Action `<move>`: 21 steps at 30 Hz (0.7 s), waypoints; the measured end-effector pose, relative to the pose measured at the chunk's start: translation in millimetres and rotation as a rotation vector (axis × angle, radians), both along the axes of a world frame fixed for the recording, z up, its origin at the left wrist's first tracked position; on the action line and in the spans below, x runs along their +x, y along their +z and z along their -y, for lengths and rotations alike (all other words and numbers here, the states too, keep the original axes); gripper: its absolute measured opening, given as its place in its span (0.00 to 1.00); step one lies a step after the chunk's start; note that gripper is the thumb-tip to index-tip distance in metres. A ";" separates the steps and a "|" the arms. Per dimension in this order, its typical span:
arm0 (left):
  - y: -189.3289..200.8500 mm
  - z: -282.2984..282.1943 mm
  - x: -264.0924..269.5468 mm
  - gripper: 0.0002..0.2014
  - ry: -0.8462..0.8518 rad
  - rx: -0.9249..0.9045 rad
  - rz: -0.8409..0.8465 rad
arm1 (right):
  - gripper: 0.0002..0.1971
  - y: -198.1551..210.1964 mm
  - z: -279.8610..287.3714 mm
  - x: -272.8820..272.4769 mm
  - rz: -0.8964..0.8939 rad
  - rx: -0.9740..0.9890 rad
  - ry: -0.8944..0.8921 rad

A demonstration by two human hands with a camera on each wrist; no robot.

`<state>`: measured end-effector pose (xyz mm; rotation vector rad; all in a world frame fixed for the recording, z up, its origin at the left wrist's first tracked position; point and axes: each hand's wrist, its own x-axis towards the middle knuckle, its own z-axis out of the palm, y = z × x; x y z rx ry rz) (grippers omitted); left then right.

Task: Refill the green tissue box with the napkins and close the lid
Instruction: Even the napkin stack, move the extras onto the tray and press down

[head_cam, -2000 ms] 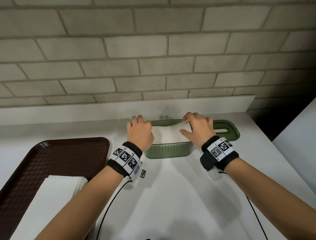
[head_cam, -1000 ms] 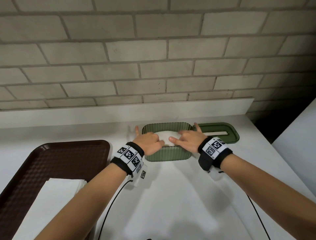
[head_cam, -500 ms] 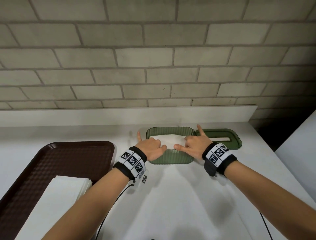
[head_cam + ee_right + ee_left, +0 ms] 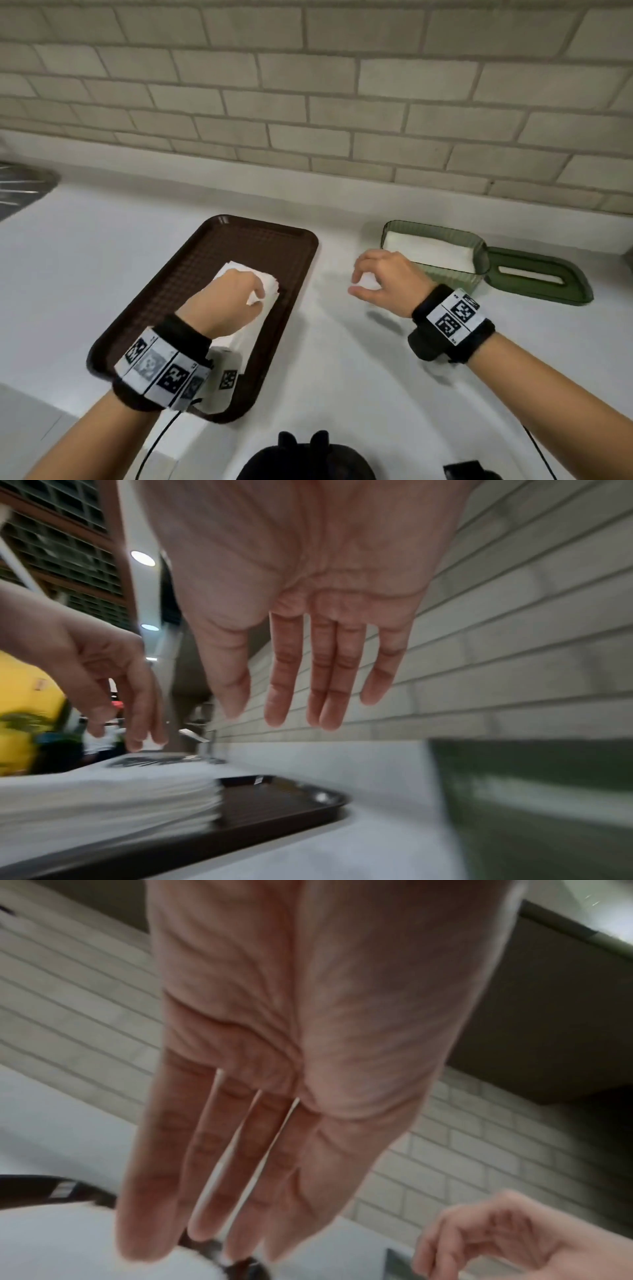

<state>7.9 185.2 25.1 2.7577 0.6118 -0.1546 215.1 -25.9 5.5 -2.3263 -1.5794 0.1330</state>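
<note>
Your left hand (image 4: 227, 301) hangs over the stack of napkins (image 4: 265, 284) on the brown tray (image 4: 239, 240), its grip wide, fingers straight and together in the left wrist view; contact cannot be told. Your right hand (image 4: 383, 279) hovers above the counter (image 4: 342, 377) between tray and green tissue box (image 4: 445, 272), grip loose and holding nothing. Only the head view shows napkins inside the box and its lid (image 4: 541, 281) lying off, touching the box's right end. The right wrist view shows the stack's layered edge (image 4: 137, 799).

Napkin stack (image 4: 260, 298) – partly hand-covered.
</note>
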 end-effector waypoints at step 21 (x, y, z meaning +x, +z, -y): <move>-41.7 -20.9 -89.4 0.10 0.235 0.021 0.279 | 0.24 -42.7 -146.0 -98.4 -0.340 -0.072 0.297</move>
